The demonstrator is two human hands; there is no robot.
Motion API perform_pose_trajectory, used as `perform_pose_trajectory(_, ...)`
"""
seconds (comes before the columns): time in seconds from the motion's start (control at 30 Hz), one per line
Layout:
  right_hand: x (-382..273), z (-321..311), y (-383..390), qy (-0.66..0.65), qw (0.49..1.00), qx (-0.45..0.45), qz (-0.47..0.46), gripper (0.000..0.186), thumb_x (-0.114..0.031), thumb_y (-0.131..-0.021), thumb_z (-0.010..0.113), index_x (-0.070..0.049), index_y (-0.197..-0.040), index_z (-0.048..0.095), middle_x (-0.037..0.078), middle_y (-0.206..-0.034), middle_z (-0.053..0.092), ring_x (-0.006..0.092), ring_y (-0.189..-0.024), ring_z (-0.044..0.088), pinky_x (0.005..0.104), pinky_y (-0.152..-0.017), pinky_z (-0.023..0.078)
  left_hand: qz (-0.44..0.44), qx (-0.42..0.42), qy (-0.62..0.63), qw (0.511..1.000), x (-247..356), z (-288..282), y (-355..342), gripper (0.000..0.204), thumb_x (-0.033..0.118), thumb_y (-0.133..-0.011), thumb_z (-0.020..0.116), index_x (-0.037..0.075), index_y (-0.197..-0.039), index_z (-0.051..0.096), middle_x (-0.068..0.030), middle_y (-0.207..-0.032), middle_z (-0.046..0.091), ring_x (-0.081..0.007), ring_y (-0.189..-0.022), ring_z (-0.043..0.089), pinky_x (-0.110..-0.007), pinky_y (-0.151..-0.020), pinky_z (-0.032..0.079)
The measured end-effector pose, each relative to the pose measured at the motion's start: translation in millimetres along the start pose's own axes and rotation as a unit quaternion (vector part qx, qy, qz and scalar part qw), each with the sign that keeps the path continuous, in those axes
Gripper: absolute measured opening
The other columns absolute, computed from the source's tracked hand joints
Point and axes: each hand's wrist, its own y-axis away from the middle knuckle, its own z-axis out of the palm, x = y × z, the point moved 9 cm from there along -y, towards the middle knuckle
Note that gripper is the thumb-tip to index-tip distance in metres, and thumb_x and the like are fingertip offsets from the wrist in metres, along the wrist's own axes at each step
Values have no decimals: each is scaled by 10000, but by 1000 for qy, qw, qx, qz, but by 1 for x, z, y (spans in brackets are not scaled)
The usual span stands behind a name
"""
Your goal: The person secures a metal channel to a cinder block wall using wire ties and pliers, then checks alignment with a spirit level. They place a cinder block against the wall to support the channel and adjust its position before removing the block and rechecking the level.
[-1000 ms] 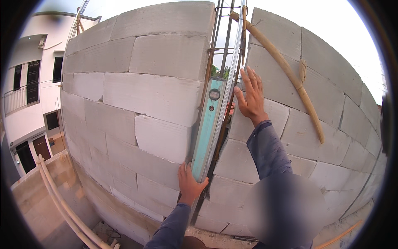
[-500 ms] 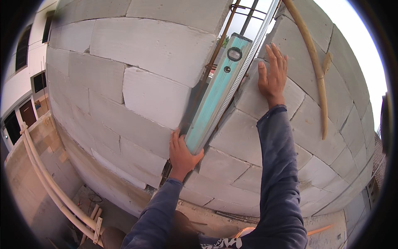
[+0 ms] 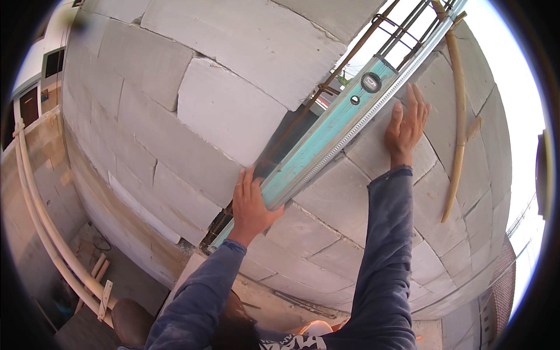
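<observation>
A long turquoise spirit level lies slanting along the gap in a grey block wall, with one round vial near its upper end. Along its right edge runs a perforated metal strip. My left hand straddles the lower part of the level, fingers on the left side and thumb on the right; the level's lower end shows below the wrist. Flat against the blocks to the right of the strip rests my right hand, open, its thumb apart from the fingers.
Rusty steel reinforcing bars rise in the gap. A bent wooden stick stands against the right-hand blocks. Wooden poles lean at the lower left, beside a low wall. Pale buildings stand beyond.
My view has tilted, so the wall, level and strip now slant more to the right. Both hands keep about the same places on the level and the blocks.
</observation>
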Motion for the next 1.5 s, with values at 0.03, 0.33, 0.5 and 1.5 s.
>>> perform_pose_trajectory(0.03,0,1,0,2,1000,-1,0,523,-330,-1077,561,-136,-1563,566,141,-1600,562,330,-1527,474,580,-1330,190,-2,1,3,1000,-1,0,0,797,363,-715,934,-31,-1315,590,-263,-1628,436,-490,-1528,393,-584,-1212,401)
perform_pose_trajectory(0.33,0,4,-1,15,1000,-4,-1,528,-377,-1096,522,-134,-1562,569,141,-1597,567,331,-1535,468,589,-1331,179,-12,-13,11,1000,-6,4,0,825,361,-706,943,-7,-1345,574,-242,-1639,425,-481,-1546,367,-594,-1231,372)
perform_pose_trajectory(0.5,1,5,1,19,1000,-3,-1,524,-381,-1096,526,-143,-1560,574,135,-1600,567,328,-1539,465,592,-1329,181,-10,-14,18,1000,-6,5,0,834,370,-702,946,-6,-1346,574,-242,-1642,422,-481,-1549,361,-597,-1234,364)
perform_pose_trajectory(1.5,-2,5,1,41,999,-12,4,544,-501,-1102,520,-194,-1547,582,80,-1587,575,286,-1555,434,569,-1351,160,-5,-44,16,999,0,4,-1,996,504,-730,964,-55,-1417,509,-270,-1659,357,-490,-1583,288,-594,-1257,340)
